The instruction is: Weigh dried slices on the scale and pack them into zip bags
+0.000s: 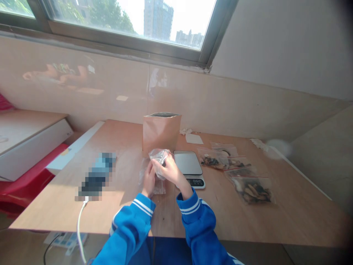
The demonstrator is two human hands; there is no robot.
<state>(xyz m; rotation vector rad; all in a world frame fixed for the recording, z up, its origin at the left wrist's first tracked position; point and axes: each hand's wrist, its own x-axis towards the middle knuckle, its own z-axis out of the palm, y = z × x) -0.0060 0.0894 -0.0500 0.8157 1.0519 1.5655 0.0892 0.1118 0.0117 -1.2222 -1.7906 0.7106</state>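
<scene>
A crumpled clear plastic bag is between my two hands in front of the paper pouch. My right hand is closed on its right side, thumb across the front. On the lower left, my left hand grips the same bag, its fingers partly hidden by the plastic. More clear plastic lies on the table beneath my hands. Behind them stands an upright brown paper pouch with its top open. Just right of my right hand is a kitchen scale with a silver plate.
Several zip bags of dried pieces lie to the right on the wooden table. A phone with a white cable lies at left. White scraps rest near the wall. A red stool stands beyond the left edge.
</scene>
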